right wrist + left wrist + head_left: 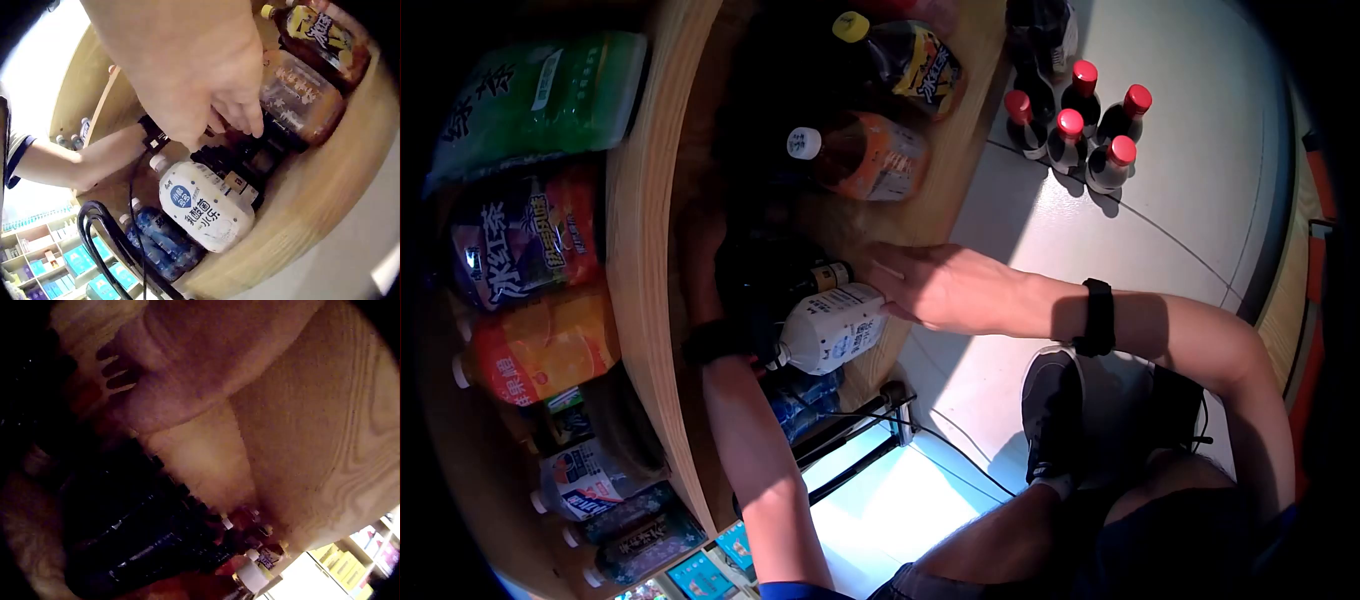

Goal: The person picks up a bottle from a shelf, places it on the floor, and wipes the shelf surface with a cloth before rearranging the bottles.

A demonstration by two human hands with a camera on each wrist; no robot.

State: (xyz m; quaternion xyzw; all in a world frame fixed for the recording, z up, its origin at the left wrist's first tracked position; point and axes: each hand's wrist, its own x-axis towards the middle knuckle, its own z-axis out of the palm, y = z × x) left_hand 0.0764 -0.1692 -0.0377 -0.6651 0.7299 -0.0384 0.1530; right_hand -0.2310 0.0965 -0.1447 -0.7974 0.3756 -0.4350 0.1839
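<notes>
My left arm reaches deep into the wooden shelf, where the left hand (pixel 703 240) is in shadow. In the left wrist view that hand (pixel 187 356) spreads its fingers above a row of dark bottles (pixel 131 531), with nothing seen in its grasp. The right hand (pixel 940 285) is at the shelf's front edge, fingers loosely bent, close to dark bottles lying on their sides. In the right wrist view the right hand (pixel 194 81) hangs over those dark bottles (pixel 269 150). Beside them lies a white lactic drink bottle (pixel 835 330), cap inward.
An orange drink bottle (pixel 880 160) and an iced tea bottle (pixel 915 70) lie further along the shelf. Several red-capped dark bottles (pixel 1070 130) stand on the tiled floor. Blue-labelled bottles (pixel 162 244) and a black cable (pixel 100 231) are near the white bottle.
</notes>
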